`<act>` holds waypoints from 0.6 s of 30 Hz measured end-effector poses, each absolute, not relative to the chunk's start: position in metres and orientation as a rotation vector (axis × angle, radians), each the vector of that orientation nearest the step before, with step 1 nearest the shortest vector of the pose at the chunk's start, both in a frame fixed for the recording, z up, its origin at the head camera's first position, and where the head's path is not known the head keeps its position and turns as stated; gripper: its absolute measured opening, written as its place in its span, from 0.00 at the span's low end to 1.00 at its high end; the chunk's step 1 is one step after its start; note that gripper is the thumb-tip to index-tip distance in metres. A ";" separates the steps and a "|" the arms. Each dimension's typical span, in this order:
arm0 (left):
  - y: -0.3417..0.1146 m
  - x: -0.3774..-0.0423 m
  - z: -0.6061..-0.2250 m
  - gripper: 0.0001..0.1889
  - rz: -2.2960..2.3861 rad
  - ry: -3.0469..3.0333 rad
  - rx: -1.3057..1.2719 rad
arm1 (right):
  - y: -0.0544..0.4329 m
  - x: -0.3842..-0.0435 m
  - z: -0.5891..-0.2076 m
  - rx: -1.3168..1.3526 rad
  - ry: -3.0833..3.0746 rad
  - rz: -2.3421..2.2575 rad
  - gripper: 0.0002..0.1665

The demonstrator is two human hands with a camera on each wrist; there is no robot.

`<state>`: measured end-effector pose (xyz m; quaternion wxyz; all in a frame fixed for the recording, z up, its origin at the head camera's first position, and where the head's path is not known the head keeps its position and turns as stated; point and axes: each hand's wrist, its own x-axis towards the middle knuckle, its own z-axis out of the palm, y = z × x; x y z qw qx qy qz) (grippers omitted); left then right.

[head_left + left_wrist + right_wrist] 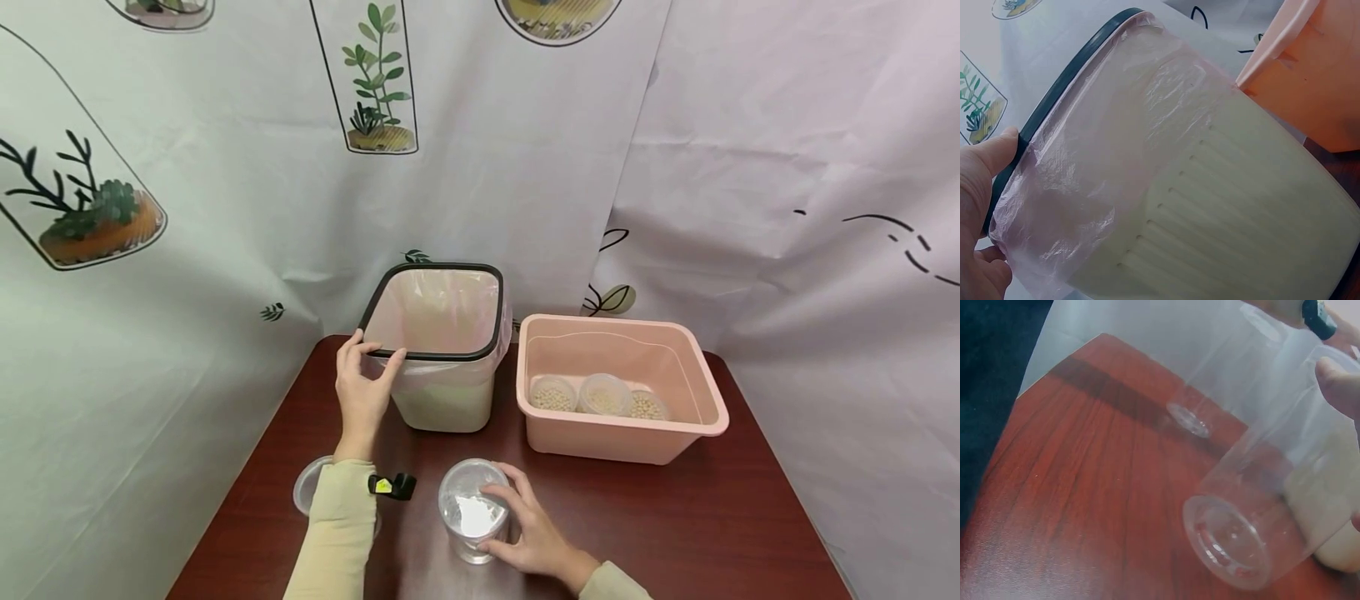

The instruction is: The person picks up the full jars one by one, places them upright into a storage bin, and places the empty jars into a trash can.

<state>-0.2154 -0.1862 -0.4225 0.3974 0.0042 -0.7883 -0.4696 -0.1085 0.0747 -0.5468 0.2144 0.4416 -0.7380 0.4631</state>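
My left hand (363,396) is at the near left corner of a bin (446,404) with a thin plastic liner (1104,144) folded over it. Its thumb and fingers grip the dark rim (447,356) from either side of that corner. Nearer to me, my right hand (534,533) holds a tall clear plastic jar (471,496) near its top, thumb and fingers curved round it. The jar stands upright on the table. Another clear jar (306,487) is partly covered by my left forearm; its base also shows in the right wrist view.
Right of the bin sits a pink tub (600,442) with three clear round containers inside, such as the left one (553,395), holding small pale pieces. Dark red wooden table (675,533) lies under everything. A patterned cloth backdrop (480,200) hangs behind.
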 end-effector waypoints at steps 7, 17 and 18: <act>-0.186 -0.214 -0.422 0.19 -1.188 -2.001 0.015 | 0.070 -0.107 -0.561 1.160 -2.099 1.319 0.44; -0.186 -0.215 -0.422 0.20 -1.198 -1.981 -0.002 | 0.063 -0.108 -0.536 1.168 -1.883 1.289 0.41; -0.186 -0.215 -0.422 0.20 -1.199 -1.977 -0.005 | 0.062 -0.110 -0.531 1.166 -1.857 1.291 0.41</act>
